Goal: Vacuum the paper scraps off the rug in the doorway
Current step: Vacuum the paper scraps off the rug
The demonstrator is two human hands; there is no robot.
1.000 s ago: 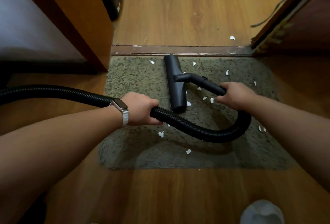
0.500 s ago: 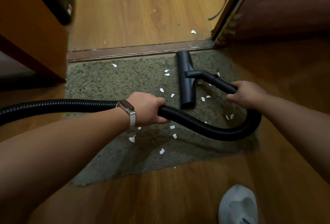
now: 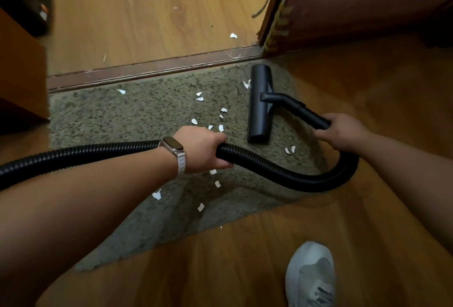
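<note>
A grey-green shaggy rug (image 3: 137, 115) lies on the wood floor before the doorway threshold. Several white paper scraps (image 3: 199, 99) dot its middle and near part. The black vacuum floor head (image 3: 259, 103) rests flat on the rug's right side, long axis pointing away from me. My right hand (image 3: 340, 130) is closed around the black wand (image 3: 306, 113) just behind the head. My left hand (image 3: 203, 148), with a watch on the wrist, grips the ribbed black hose (image 3: 282, 172), which loops from the wand round to the left edge of view.
A brown threshold strip (image 3: 147, 69) crosses the doorway beyond the rug. A dark wooden door (image 3: 355, 5) stands at the right, a wooden cabinet side (image 3: 22, 74) at the left. One scrap (image 3: 233, 35) lies on the floor past the threshold. My grey shoe (image 3: 310, 275) is at bottom right.
The floor head has slid rightward across the rug, from its middle to its right side, with my right hand following. My view has shifted so the rug sits further left.
</note>
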